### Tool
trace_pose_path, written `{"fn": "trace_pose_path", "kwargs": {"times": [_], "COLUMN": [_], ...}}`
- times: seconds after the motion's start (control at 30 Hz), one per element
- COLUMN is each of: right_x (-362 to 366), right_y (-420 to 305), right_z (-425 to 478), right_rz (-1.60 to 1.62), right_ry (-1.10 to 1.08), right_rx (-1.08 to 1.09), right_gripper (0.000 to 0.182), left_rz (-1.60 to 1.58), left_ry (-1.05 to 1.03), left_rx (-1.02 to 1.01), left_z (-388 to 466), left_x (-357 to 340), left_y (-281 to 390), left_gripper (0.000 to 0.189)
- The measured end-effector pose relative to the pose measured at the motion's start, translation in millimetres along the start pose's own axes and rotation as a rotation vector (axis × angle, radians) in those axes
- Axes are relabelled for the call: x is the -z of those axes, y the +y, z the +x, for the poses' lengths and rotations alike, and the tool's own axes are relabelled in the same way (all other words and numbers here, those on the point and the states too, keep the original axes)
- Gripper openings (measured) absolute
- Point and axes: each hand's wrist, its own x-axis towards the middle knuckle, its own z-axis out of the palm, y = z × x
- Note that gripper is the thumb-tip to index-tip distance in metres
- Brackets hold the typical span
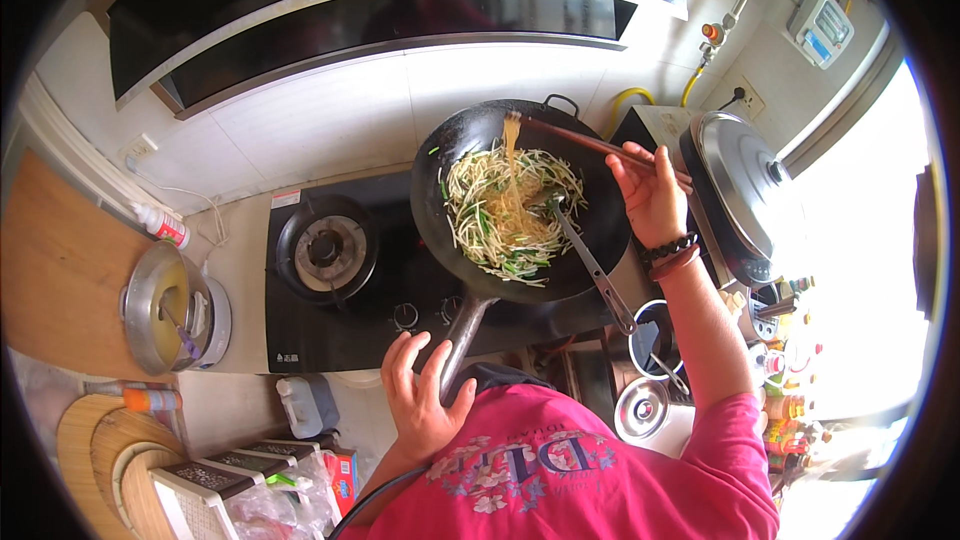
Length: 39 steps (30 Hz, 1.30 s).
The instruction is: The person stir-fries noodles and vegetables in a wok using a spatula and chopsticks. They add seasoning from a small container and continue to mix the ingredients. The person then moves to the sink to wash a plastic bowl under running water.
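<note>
In my right hand (651,191) is a pair of dark wooden chopsticks (581,136), held over the far side of a black wok (442,214). Their tips lift a strand of thin noodles (512,136) out of the food below. Bean sprouts and green vegetable pieces (480,232) lie around a clump of noodles in the wok. A metal spatula (592,266) rests in the food, its handle leaning over the near right rim. My left hand (420,382) is beside the wok's handle (461,341), fingers spread and holding nothing; whether it touches the handle I cannot tell.
Left of the wok is a bare gas burner (326,247) on the black cooktop (397,270). A metal bowl (142,307) with yellow liquid stands further left. At right are a lidded electric pan (739,180), a white-rimmed pot (641,349) and several bottles (784,406). A range hood (390,22) hangs behind.
</note>
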Motion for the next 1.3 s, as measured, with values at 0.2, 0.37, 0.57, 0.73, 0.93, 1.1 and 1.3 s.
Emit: {"fn": "trace_pose_path", "kwargs": {"times": [0.2, 0.37, 0.57, 0.73, 0.93, 1.1, 1.3], "right_x": [-26, -35, 1, 34, 24, 29, 27], "right_y": [-27, -34, -18, 3, 25, 32, 41], "right_z": [2, -1, -23, -33, -28, -28, -29], "right_rz": [0.010, 0.020, -0.033, -0.195, -0.354, -0.496, -0.583], "right_ry": [-0.025, -0.038, 0.027, 0.130, 0.079, 0.036, -0.045], "right_rx": [0.075, 0.055, -0.066, -0.101, -0.141, -0.238, -0.252], "right_gripper": [0.047, 0.047, 0.048, 0.047, 0.047, 0.048, 0.045], "left_rz": [-0.007, -0.006, 0.000, -0.011, 0.021, 0.017, -0.002], "left_ry": [0.002, 0.009, 0.008, 0.020, 0.029, 0.024, 0.009], "left_rx": [-0.001, -0.001, 0.003, -0.004, -0.016, -0.001, -0.003], "left_z": [0, 0, 1, 1, 3, 3, 1], "left_x": [0, 0, 0, -3, -1, -1, -2], "left_y": [-1, -1, -1, -2, -1, -1, -3], "left_gripper": [0.048, 0.048, 0.047, 0.046, 0.045, 0.044, 0.044]}}
